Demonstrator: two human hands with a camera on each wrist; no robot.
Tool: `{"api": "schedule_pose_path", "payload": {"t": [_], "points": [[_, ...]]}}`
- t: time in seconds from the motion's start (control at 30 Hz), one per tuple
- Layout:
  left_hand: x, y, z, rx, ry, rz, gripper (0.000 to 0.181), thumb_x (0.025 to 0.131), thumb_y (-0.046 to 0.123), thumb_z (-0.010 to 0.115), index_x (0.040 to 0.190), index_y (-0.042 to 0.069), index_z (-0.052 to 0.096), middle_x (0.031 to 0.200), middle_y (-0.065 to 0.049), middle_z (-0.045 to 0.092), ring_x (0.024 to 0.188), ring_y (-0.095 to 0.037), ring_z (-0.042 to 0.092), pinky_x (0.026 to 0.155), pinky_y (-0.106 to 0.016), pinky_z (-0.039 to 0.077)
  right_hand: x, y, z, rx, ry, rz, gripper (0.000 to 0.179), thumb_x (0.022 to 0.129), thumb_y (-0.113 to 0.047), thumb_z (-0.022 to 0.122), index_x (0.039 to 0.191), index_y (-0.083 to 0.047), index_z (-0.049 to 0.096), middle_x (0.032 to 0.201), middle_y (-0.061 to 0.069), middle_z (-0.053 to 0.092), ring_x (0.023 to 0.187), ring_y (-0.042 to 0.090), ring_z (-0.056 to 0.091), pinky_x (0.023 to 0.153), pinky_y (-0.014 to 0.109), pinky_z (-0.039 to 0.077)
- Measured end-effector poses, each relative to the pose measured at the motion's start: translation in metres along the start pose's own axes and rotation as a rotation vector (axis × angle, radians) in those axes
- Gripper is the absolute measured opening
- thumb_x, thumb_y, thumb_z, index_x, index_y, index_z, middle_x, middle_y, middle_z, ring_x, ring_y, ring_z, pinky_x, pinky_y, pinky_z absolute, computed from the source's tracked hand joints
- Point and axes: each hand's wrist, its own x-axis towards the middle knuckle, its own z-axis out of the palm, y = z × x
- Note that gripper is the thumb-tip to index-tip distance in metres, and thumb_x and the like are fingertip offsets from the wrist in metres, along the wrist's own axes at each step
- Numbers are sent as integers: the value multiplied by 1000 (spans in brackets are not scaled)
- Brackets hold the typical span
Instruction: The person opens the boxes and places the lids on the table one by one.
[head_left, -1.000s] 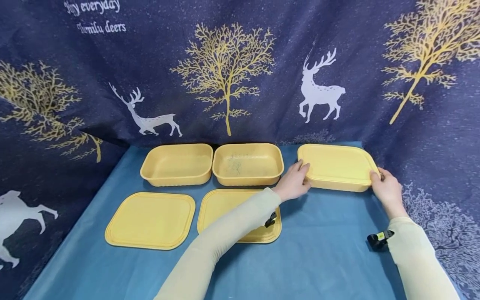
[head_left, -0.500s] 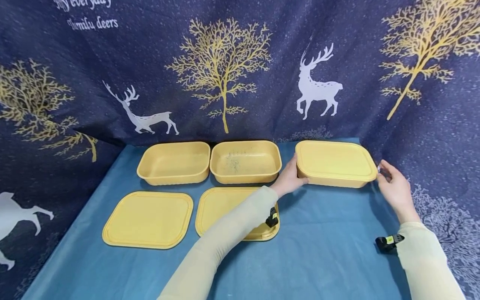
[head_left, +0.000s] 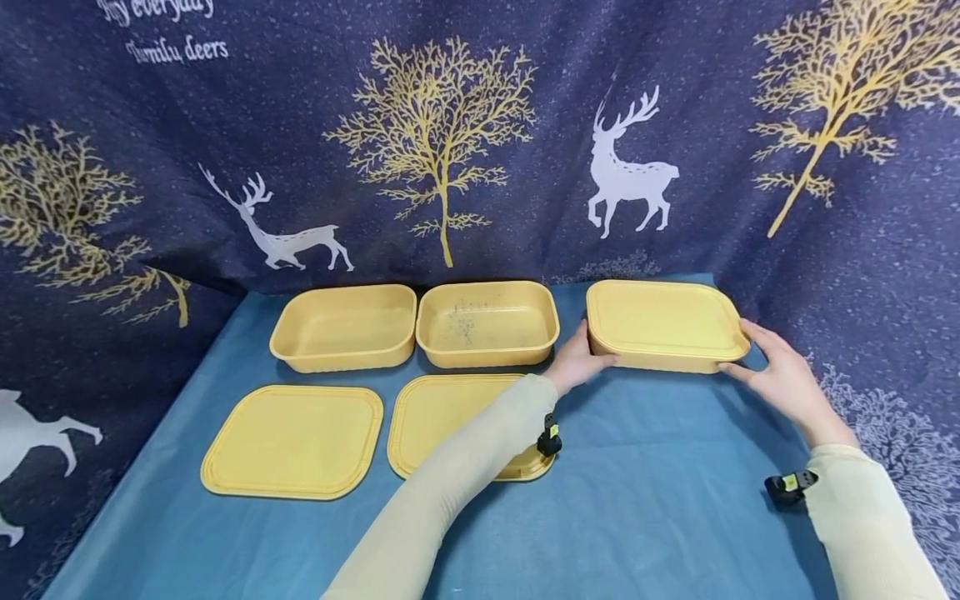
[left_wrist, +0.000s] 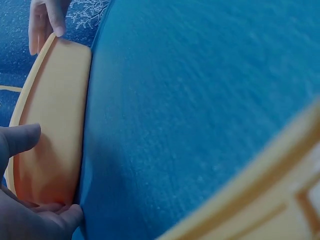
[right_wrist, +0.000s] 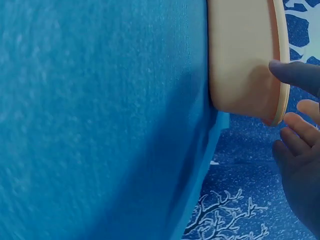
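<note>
A lidded yellow food container [head_left: 663, 321] sits at the back right of the blue cloth, its lid on top. My left hand [head_left: 576, 360] grips its left end; in the left wrist view the thumb [left_wrist: 25, 137] lies on the long front wall and the fingers wrap under the end. At the right end, my right hand [head_left: 787, 379] spreads thumb and fingers about the corner. The right wrist view shows that thumb [right_wrist: 292, 75] over the front wall and the fingertips right at the lid's rim.
Two uncovered yellow containers, a left one [head_left: 345, 354] and a middle one [head_left: 487, 354] with dark specks inside, stand along the back. Two loose lids, left [head_left: 292, 442] and middle [head_left: 438, 417], lie before them; my left sleeve crosses the middle lid. A dark patterned curtain [head_left: 525, 183] hangs behind.
Both hands have shifted from the lid's top edge to the container's ends. The right hand moved off to the right, then came back about the corner. The view has drifted slightly.
</note>
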Motion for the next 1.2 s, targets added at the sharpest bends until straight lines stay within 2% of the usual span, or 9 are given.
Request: {"api": "schedule_pose_path", "payload": {"t": [0.2,0.33,0.6,0.93,1.2], "points": [[1,-1,1,-16,-9,6,84,90,24,79,159,16,30,152,-4,47,136,-18,48,108,-33,41,6,-5,4,-81,8,-91,79,92,-34,76,150,5,41,157,28,31,146,49,21,113,66,18],[0,0,1,11,-2,10,84,91,26,79,159,17,31,152,-4,47,136,-18,48,108,-33,41,9,-8,7,-123,-1,-122,71,90,-33,77,143,7,50,154,27,38,142,51,28,112,66,22],[0,0,0,52,-3,13,83,91,29,78,158,17,31,151,-5,48,135,-19,49,107,-33,42,12,-10,6,-147,-5,-152,61,95,-30,72,140,6,54,150,29,43,135,56,35,107,69,27],[1,-3,0,56,-6,7,83,91,30,78,158,15,32,152,-5,48,136,-19,48,107,-32,42,15,-13,2,-191,-34,-142,64,93,-36,74,139,6,56,148,30,44,131,58,39,102,70,31],[0,-1,-1,55,1,3,83,91,31,78,158,16,32,152,-5,48,136,-19,48,107,-34,42,16,-14,-3,-180,-34,-158,67,91,-37,77,139,5,56,147,30,45,131,58,38,102,70,31]]}}
